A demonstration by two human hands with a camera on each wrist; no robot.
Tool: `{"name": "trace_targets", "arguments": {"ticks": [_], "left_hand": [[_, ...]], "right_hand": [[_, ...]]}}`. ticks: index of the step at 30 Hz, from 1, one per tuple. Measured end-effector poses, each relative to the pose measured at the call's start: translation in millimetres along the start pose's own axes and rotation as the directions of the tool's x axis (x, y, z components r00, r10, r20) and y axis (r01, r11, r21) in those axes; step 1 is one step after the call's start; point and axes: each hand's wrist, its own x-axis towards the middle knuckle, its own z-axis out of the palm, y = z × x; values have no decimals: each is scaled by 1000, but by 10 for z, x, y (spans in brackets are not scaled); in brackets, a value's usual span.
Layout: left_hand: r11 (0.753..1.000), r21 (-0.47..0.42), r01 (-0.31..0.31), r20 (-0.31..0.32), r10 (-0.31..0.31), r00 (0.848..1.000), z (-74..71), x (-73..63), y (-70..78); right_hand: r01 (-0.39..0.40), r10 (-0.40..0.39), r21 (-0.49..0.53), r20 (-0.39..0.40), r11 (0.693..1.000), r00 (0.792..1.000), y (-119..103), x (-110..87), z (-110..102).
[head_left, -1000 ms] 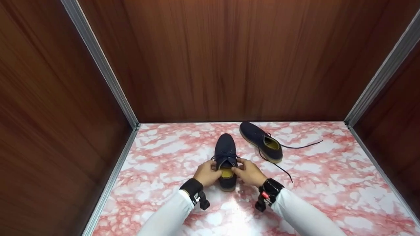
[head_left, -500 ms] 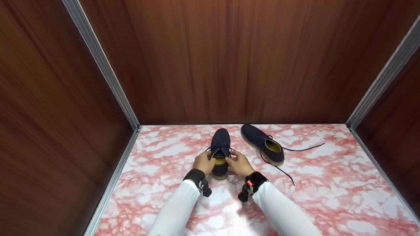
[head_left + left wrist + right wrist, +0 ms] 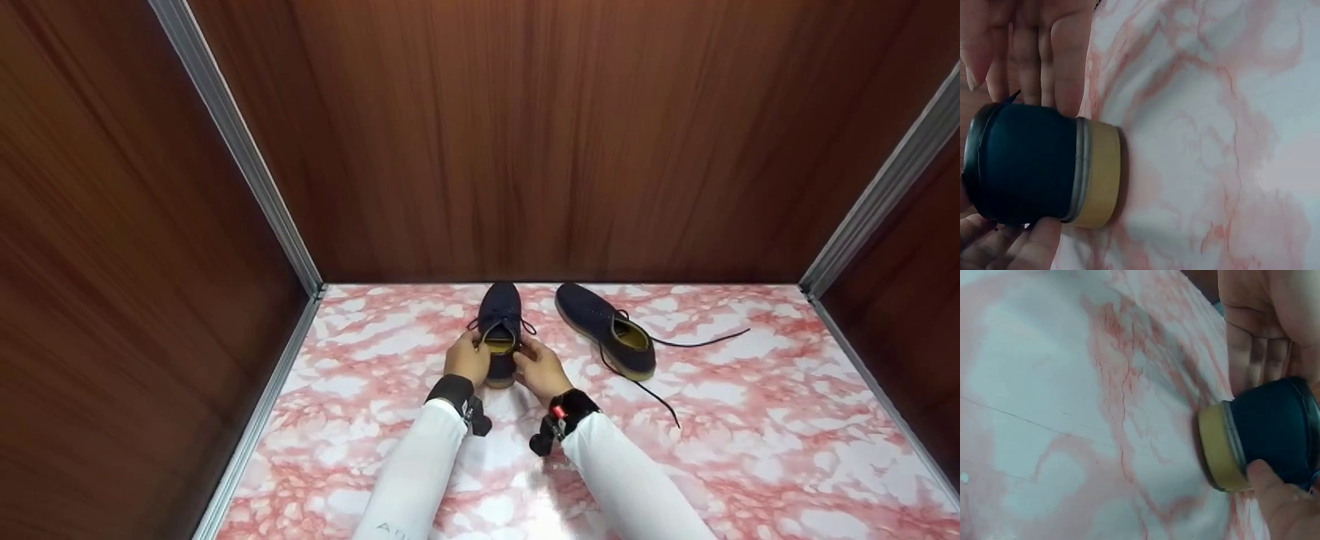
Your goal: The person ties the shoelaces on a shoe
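A dark navy lace-up shoe (image 3: 500, 301) stands on the marbled surface, toe towards the back wall, its lace tied with a loop out to each side. My left hand (image 3: 466, 361) grips the left side of its collar, and my right hand (image 3: 543, 370) grips the right side. In the left wrist view the shoe's heel (image 3: 1027, 163) and tan sole show between both hands. The right wrist view has the heel (image 3: 1272, 430) too, a finger of my right hand touching it low down. A matching shoe (image 3: 600, 322) lies angled to the right, its lace ends loose.
A brown wood-grain wall (image 3: 480, 150) rises close behind both toes. Grey metal strips (image 3: 247, 165) edge the side panels. A loose black lace (image 3: 705, 339) trails right from the second shoe, and another end runs forward. Pink-and-white marbled surface (image 3: 360, 420) spreads around.
Both hands have moved the gripped shoe away from me, towards the back wall, and slightly left in view. The second shoe keeps its place; the view has shifted a little.
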Motion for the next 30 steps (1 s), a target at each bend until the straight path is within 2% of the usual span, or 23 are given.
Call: {"name": "trace_targets", "arguments": {"ticks": [4,10,17,21,23,25,26,30], "left_hand": [[998,-46,-39,36,41,999,18,-45,-4],[995,-60,-75,84,80,993,-5,-91,-33],[981,-8,-193,128,193,973,-38,-155,-54],[977,39,-211,164,202,966,-71,-194,-55],[973,72,-217,180,202,963,-92,-218,-59],[969,109,-221,192,197,961,-113,-244,-63],[966,127,-225,196,198,961,-123,-257,-64],[949,190,-252,194,215,957,-163,-313,-67]], "right_hand": [[26,-25,-15,76,1000,997,34,-9,-36],[-17,32,-103,137,995,990,-12,-96,-135],[-23,61,-171,220,985,974,-167,-234,-348],[44,23,-233,279,971,960,-281,-308,-531],[108,-15,-287,308,952,951,-339,-347,-637],[190,-67,-356,330,915,942,-396,-387,-748],[235,-98,-392,339,890,936,-420,-405,-804],[391,-230,-529,346,753,910,-517,-496,-1022]]}}
